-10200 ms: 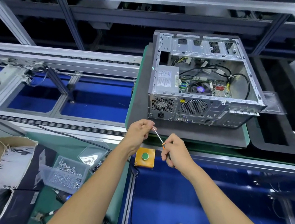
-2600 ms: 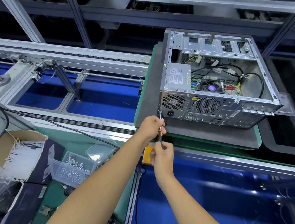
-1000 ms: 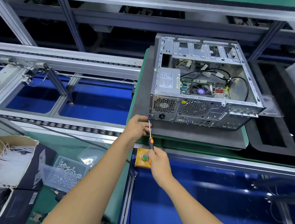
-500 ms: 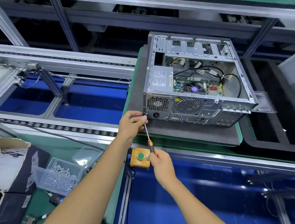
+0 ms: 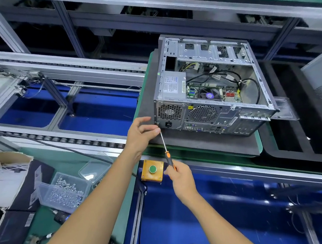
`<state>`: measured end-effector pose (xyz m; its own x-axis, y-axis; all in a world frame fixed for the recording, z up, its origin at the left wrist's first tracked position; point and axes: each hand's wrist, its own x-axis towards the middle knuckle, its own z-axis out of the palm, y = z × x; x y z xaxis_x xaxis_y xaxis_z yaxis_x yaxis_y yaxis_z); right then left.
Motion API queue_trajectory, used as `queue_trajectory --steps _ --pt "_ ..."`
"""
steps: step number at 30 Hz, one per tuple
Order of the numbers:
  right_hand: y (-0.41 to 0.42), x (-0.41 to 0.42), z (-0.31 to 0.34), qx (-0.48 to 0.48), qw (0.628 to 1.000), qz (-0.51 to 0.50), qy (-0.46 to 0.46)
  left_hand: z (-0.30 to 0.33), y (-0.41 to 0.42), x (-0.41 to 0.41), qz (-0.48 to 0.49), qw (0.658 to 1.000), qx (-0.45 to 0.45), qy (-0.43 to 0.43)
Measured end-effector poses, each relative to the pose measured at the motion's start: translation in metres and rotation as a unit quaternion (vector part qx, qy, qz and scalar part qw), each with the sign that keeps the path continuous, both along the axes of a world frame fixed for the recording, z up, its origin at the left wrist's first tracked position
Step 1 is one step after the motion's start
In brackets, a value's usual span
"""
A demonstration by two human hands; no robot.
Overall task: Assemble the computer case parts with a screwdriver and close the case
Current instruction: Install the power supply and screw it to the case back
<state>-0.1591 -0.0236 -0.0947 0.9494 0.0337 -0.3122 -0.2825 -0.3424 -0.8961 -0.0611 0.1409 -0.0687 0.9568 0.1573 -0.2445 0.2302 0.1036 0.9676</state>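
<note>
My right hand point(image 5: 180, 175) gripped the screwdriver point(image 5: 166, 152) handle; my left hand point(image 5: 140, 133) pinched its tip to steady it at the computer case point(image 5: 208, 90)'s rear-left corner, on the table point(image 5: 197, 144).

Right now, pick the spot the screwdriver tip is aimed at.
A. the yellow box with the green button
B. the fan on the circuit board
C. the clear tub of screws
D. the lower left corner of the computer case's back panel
D: the right hand holds the screwdriver with its shaft slanting up to the computer case corner, where the left hand steadies the tip.
</note>
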Motion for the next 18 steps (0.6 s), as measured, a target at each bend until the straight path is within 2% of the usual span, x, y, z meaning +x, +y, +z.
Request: queue_trajectory --steps 10,18 --pt "-0.008 0.000 0.002 -0.026 0.999 0.027 -0.026 -0.004 0.001 -0.002 -0.041 0.998 0.020 -0.043" --pt "-0.020 0.001 -0.002 -0.059 0.996 0.054 -0.037 0.002 0.011 0.005 -0.128 0.992 -0.002 -0.015"
